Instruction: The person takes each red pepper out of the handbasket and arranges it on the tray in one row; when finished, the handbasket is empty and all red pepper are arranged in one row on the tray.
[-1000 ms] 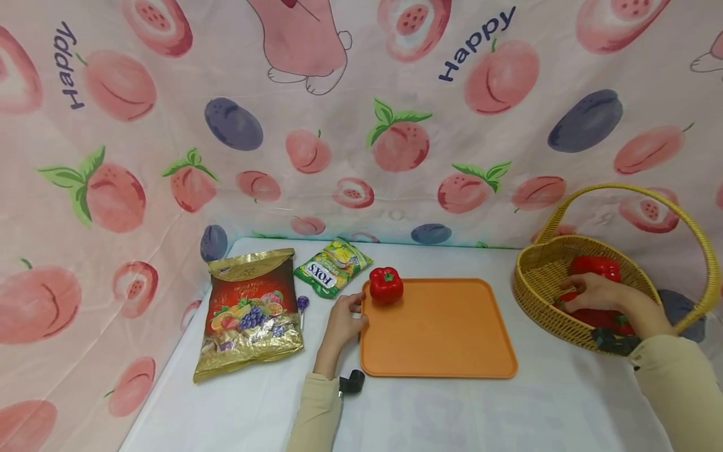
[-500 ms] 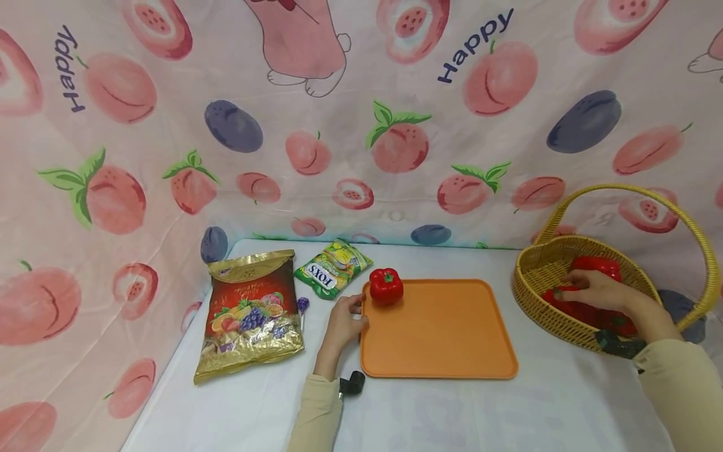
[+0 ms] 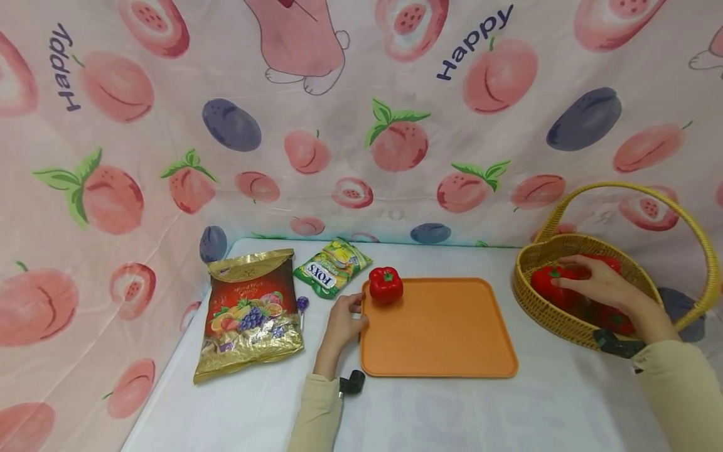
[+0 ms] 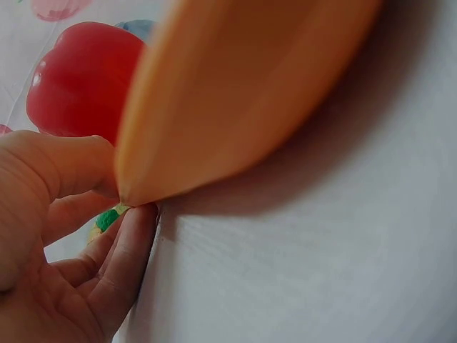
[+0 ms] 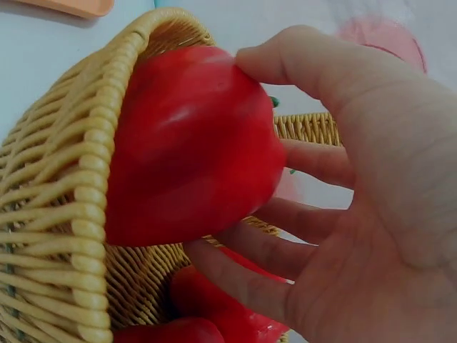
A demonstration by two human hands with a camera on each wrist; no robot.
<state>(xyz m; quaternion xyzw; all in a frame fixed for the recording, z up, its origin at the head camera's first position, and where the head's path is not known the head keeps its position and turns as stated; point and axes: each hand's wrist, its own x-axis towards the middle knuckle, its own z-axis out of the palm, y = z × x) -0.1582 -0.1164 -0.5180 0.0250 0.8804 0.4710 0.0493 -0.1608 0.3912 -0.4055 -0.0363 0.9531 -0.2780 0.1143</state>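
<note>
In the head view my right hand [image 3: 604, 285] holds a red bell pepper [image 3: 546, 287] inside the yellow wicker basket [image 3: 528, 307]. Seen from the right wrist, thumb and fingers spread round the pepper [image 5: 193, 143], which is lifted above other red peppers [image 5: 214, 304] and close to the basket's rim [image 5: 96, 179]. My left hand [image 3: 342, 323] is at the left edge of an orange tray [image 3: 440, 333]. Its fingertips pinch the tray's rim [image 4: 136, 161] in the left wrist view. Another red bell pepper [image 3: 386, 285] stands upright in the tray's far left corner.
Left of the tray lie a big red and gold candy bag [image 3: 251, 314], a small green Fox's packet [image 3: 333, 267] and a purple lollipop [image 3: 302, 304]. The basket's tall handle [image 3: 686, 220] arches over it at the right. A fruit-print cloth [image 3: 390, 207] hangs behind the table.
My right hand has turned up and shifted one pepper toward the basket's left side, so its green stem now shows. The left hand, tray and pepper on it have stayed put.
</note>
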